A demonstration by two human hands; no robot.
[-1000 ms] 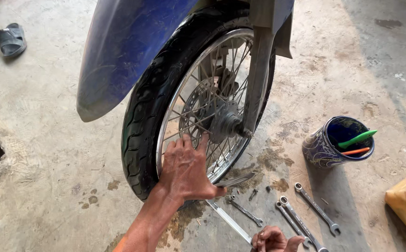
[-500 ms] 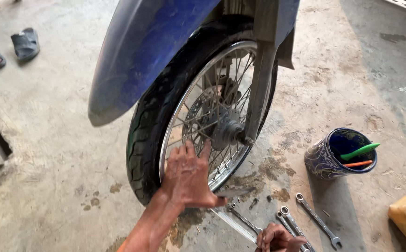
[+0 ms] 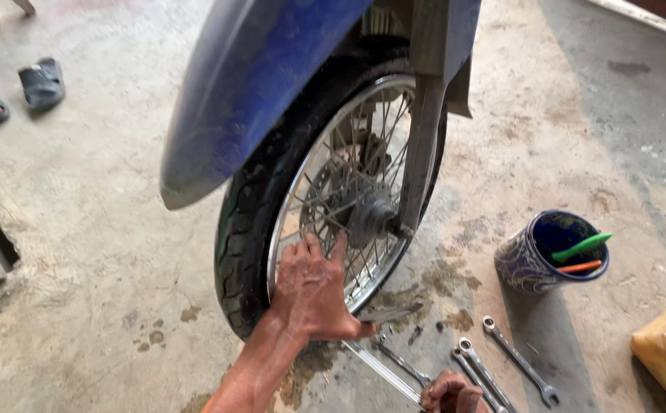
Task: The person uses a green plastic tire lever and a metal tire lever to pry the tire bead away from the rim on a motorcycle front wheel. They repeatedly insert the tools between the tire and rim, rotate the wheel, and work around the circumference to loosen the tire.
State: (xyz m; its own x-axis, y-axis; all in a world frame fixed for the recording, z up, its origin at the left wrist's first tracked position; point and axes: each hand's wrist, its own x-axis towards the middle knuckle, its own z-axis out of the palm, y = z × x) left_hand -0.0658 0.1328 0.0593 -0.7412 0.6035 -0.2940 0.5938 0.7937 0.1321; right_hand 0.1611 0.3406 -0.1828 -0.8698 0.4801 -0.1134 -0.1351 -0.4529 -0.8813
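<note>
My left hand (image 3: pixel 314 294) is flat against the front wheel (image 3: pixel 333 206), palm on the lower spokes (image 3: pixel 363 268) and rim, fingers spread and pointing up toward the hub (image 3: pixel 371 218). It's not gripping anything, just pressing. The wheel sits under the blue fender (image 3: pixel 272 84), tyre touching the concrete floor (image 3: pixel 88 252) right by my wrist.

What bugs me: my fingers are resting between spokes, so if the wheel turns even a bit they could get pinched against the fork leg (image 3: pixel 421 130). The floor under the wheel looks wet or oily too, so the tyre or my knees could slip. The loose spanners (image 3: pixel 516 367) lying beside the wheel are easy to kick out of reach.

My right hand (image 3: pixel 449 394) is at the very bottom edge, mostly cut off. It looks curled near the long metal bar (image 3: pixel 383 371), but I can't tell whether it's actually holding it. The axle nut side is hidden behind the fork leg, and the far side of the hub is out of sight. The blue cup (image 3: pixel 536 260) holds a green and an orange handle; I can't make out which tools those are.
</note>
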